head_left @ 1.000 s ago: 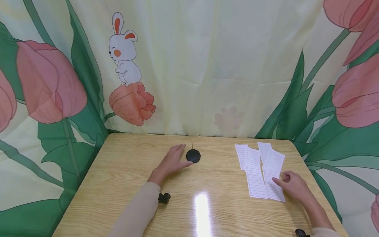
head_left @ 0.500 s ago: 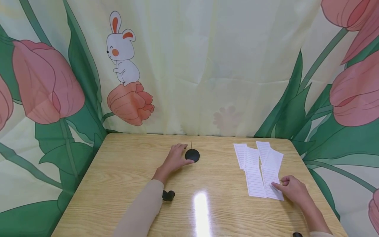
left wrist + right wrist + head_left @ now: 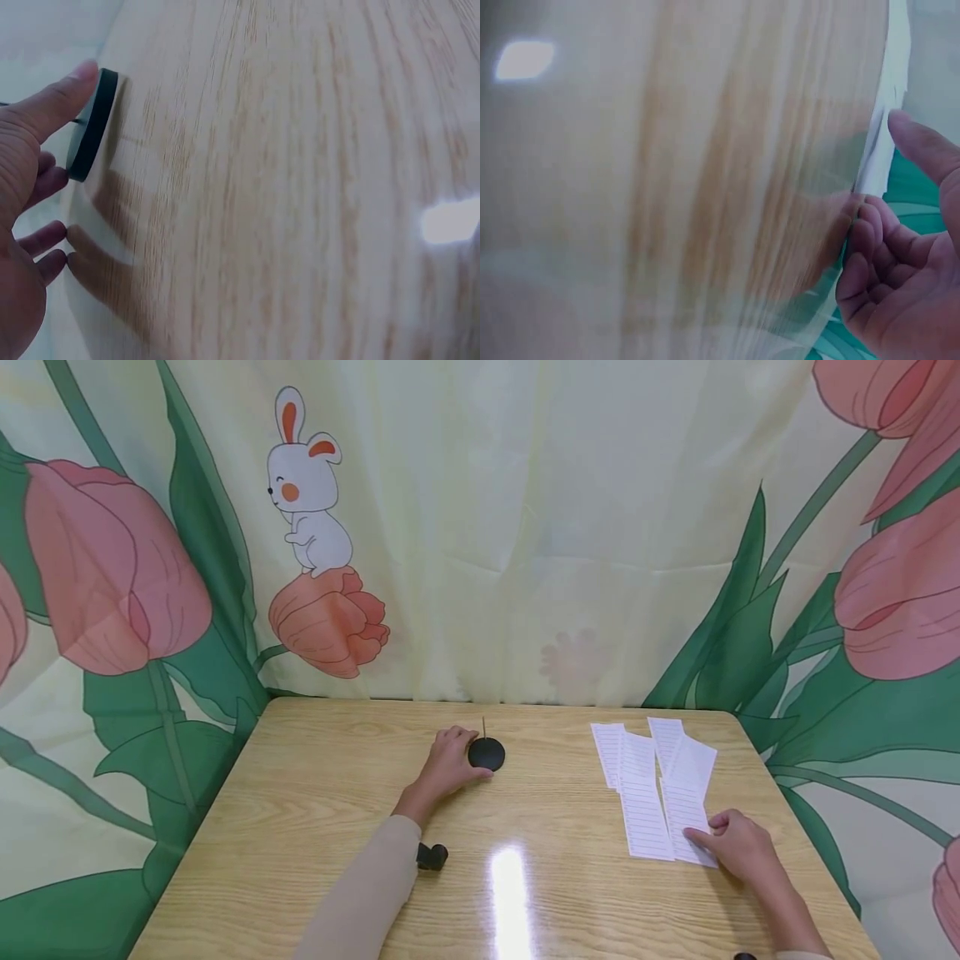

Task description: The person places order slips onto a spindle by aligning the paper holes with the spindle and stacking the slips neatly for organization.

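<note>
In the head view a receipt spike, a round black base with a thin upright pin, stands on the table. My left hand grips the base from the left, thumb at its near edge and index finger on the far side. In the left wrist view the thumb lies against the black base, and the other fingers spread below it. At the right, my right hand rests at the edge of a lined paper slip, thumb over it. The right wrist view shows loosely curled fingers with the thumb apart from them.
Several more white slips lie overlapping to the left of that slip. They are on a light wooden table. A curtain printed with tulips and a rabbit hangs behind it. A bright reflection shows on the near tabletop.
My left hand has closed in on the receipt spike's base, its thumb now against the near edge. The right hand has shifted slightly left and down along the slip's edge.
</note>
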Motion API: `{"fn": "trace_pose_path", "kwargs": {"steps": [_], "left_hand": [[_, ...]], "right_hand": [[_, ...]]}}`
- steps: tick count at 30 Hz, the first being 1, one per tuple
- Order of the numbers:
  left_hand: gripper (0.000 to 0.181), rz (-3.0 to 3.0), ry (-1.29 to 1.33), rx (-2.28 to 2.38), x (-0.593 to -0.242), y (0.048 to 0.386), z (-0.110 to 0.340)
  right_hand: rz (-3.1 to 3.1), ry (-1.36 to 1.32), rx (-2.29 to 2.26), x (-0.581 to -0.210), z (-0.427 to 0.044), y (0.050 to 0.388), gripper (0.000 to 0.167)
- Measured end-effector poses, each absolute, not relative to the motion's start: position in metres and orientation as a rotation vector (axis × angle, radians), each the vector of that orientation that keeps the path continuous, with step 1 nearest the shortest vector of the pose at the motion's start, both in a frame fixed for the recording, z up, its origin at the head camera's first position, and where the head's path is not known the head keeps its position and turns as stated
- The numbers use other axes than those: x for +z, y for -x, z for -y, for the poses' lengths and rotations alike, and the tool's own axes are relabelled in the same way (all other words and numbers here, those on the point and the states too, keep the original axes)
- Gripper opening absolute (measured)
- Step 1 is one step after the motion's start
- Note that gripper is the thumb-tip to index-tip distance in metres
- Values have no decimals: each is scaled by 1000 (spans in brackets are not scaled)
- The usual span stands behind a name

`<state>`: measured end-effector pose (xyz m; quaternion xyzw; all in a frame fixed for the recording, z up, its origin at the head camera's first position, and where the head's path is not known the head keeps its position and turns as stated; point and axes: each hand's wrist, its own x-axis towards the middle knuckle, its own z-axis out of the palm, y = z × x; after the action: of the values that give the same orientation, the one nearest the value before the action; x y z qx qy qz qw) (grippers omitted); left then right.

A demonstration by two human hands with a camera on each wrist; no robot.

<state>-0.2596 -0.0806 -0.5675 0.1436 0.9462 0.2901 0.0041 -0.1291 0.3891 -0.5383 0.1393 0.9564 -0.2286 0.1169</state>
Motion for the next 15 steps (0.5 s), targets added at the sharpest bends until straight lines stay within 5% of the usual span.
{"fn": "trace_pose_path", "kwargs": {"steps": [15], "left_hand": [[65,-2977,-462,882,-564,256,80]], "right_hand": [[-2793,-442,-674,-539,-380,129,56]]}}
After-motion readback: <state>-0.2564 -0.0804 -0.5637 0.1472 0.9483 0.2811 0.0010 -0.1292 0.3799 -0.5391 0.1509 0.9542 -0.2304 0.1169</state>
